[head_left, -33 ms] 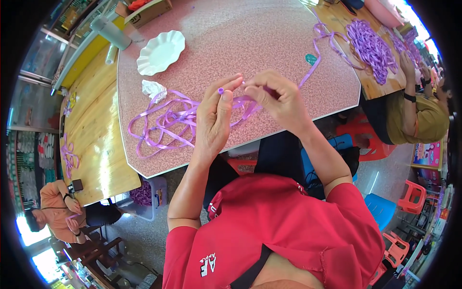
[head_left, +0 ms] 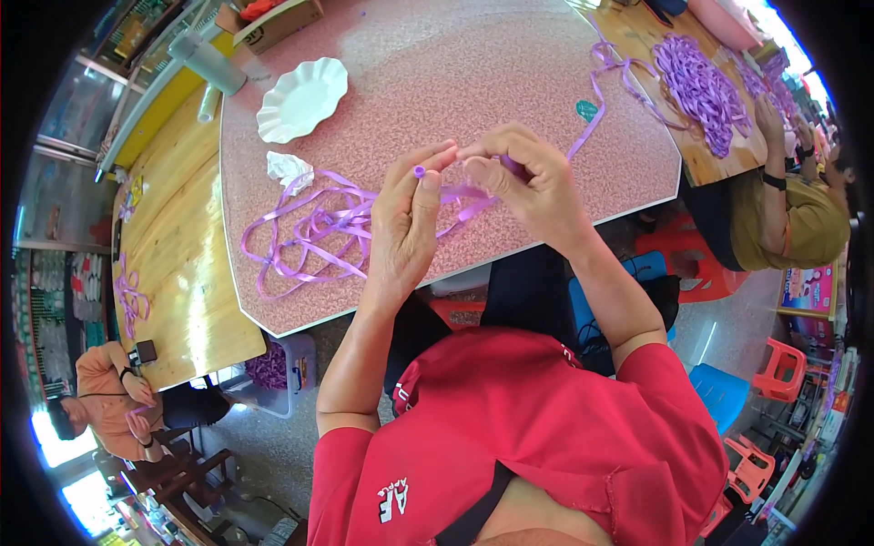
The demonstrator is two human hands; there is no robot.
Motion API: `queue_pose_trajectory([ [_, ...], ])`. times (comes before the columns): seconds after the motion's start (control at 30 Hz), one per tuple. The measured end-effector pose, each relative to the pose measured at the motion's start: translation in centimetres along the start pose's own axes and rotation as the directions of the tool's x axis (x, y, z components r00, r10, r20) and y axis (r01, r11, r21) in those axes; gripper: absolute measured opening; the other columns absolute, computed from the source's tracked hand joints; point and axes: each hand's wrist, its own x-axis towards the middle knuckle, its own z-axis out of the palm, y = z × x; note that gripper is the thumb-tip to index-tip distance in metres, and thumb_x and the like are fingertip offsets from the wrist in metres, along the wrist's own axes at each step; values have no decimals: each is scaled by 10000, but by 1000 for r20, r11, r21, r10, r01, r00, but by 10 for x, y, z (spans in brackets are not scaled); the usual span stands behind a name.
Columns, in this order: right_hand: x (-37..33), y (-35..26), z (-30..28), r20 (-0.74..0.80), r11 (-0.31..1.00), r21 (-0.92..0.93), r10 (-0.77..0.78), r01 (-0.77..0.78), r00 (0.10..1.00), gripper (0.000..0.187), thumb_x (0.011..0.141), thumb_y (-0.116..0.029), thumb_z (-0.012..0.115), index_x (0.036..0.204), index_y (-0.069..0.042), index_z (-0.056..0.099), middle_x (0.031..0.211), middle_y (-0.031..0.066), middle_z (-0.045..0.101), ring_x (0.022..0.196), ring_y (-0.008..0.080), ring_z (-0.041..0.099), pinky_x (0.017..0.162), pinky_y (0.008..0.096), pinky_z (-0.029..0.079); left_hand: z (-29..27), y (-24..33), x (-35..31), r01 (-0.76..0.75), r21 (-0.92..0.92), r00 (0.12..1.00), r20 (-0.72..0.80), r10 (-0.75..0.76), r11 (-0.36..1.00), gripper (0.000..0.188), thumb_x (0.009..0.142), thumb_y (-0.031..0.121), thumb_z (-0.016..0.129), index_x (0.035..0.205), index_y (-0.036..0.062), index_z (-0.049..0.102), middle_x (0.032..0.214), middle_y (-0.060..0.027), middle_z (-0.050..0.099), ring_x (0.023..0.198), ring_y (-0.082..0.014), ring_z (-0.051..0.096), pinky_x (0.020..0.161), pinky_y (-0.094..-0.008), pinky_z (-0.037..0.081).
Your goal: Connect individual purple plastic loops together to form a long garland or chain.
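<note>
Above the pink speckled table (head_left: 437, 64), my left hand (head_left: 404, 214) pinches a small rolled end of purple ribbon (head_left: 420, 171) between thumb and fingers. Close by on the right, my right hand (head_left: 530, 189) is closed on a stretch of the same ribbon, with thumb and forefinger pressed together. Its fingers partly hide the strip between the hands. Beneath and left of my hands, loose loops of purple ribbon (head_left: 314, 235) lie tangled on the table. One strand (head_left: 590, 127) runs off to the upper right.
A white scalloped plate (head_left: 302, 100) and crumpled tissue (head_left: 289, 171) sit on the left. A pale bottle (head_left: 206, 62) stands behind. Purple ribbon is heaped (head_left: 701, 91) on a wooden table at the right. Co-workers (head_left: 114, 396) sit at both sides; red stools (head_left: 692, 264) stand right.
My right fingers have shifted slightly against the ribbon between my hands. The rest looks the same.
</note>
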Motion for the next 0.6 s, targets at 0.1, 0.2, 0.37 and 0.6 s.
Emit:
queue_pose_trajectory([
  [0.1,8,-18,-1,21,995,-101,10,-7,1000,135,877,-65,716,1010,-43,716,907,23,615,735,76,537,586,226,415,4,-4,-3,-5,101,1000,29,2,995,282,1022,162,473,1161,-31,624,1175,-170,613,1139,-326,569,982,-397,427],
  [0.2,11,-14,4,89,993,-104,-51,60,995,162,855,-40,729,1015,-64,735,909,25,615,725,73,540,592,225,419,6,-2,-5,-69,234,997,51,58,970,242,1007,145,501,1120,-35,619,1120,-184,613,1087,-352,577,923,-413,451],
  [0.37,6,-5,6,55,992,115,41,-47,998,142,845,-23,735,985,-43,732,898,23,607,705,72,520,590,223,412,11,-3,-9,92,-29,996,5,-92,995,246,1008,167,537,1133,-28,622,1024,-125,655,944,-266,621,822,-358,484],
  [0.6,6,-4,1,63,999,39,34,-36,997,152,859,-17,716,1009,-37,725,895,20,609,746,80,549,614,224,422,5,1,-10,445,-804,830,205,-518,395,138,945,157,666,1022,43,648,811,13,602,646,-54,497,552,-201,363],
])
